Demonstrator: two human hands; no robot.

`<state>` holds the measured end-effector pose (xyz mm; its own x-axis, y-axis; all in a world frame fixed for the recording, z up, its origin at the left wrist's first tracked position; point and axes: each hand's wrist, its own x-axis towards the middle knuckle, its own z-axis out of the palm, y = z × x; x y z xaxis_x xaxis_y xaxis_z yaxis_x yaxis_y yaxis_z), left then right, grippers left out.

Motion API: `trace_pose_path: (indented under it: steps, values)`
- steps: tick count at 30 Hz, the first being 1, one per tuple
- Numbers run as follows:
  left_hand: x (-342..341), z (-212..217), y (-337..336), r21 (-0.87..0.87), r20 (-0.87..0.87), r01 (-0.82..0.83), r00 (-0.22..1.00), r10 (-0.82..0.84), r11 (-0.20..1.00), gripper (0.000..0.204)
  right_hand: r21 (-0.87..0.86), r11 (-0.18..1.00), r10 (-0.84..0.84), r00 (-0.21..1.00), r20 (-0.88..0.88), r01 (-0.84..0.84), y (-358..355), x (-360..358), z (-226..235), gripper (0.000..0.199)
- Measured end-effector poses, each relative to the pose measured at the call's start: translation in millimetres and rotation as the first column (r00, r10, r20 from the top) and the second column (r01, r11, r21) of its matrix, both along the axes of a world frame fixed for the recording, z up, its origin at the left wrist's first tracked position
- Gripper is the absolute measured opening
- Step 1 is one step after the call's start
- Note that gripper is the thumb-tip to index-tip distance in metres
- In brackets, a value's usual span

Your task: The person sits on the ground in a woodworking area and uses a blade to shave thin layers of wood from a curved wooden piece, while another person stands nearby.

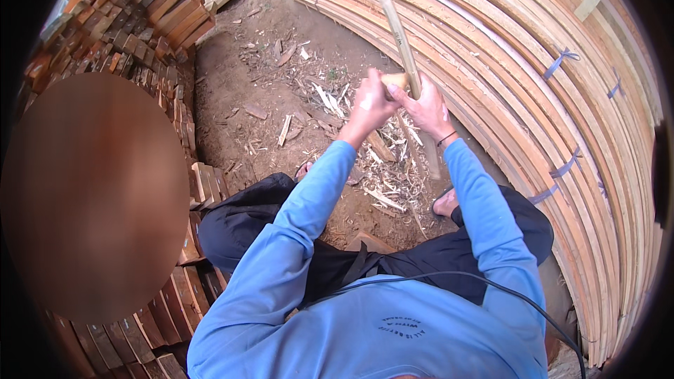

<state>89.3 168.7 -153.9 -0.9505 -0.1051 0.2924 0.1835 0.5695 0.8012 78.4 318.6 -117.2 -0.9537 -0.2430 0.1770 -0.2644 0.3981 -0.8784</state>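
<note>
In front of me, a long wooden pole (397,31) slants from the top edge down past my hands. Its far end has a blue-grey section, and its lower part (430,156) reaches toward the ground. My right hand (428,109) is closed around the pole, the thumb pointing left. Against the pole's left side, my left hand (372,104) grips a small pale tan piece (395,80). That piece looks like wood, but blur and fingers hide its exact kind. Both hands are close together over the wood shavings (390,186).
Long bundled wooden strips (491,35) curve along the right, tied with blue-grey bands (562,62). Stacked cut wood pieces (158,10) rise at left, partly covered by a blurred brown oval (95,196). A black cable (449,278) crosses my lap. Wood scraps (284,130) litter the dirt floor.
</note>
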Motion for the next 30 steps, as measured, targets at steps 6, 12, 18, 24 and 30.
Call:
trace_pose_path:
  steps: [6,12,18,24,30]
  values:
    - [9,3,-8,-0.311,0.099,0.324,0.946,-0.309,0.893,0.080,0.037,0.998,0.043,0.998,-0.048,-0.041,47,-1,-2,0.040]
    - [17,208,-84,-0.444,0.088,0.150,0.988,-0.123,0.884,0.054,-0.001,0.997,-0.074,0.962,0.264,0.077,79,13,14,0.038]
    - [77,313,-114,-0.721,0.166,0.309,0.946,-0.279,0.621,0.055,-0.119,0.990,-0.038,0.953,0.302,0.077,78,9,3,0.039]
    - [94,306,-106,-0.739,0.412,0.526,0.847,-0.335,0.421,0.056,-0.110,0.993,-0.015,0.985,0.169,0.035,69,21,6,0.037]
    - [103,305,-101,-0.724,0.466,0.553,0.833,-0.298,0.412,0.057,-0.087,0.996,0.011,0.975,0.222,0.008,62,24,16,0.042]
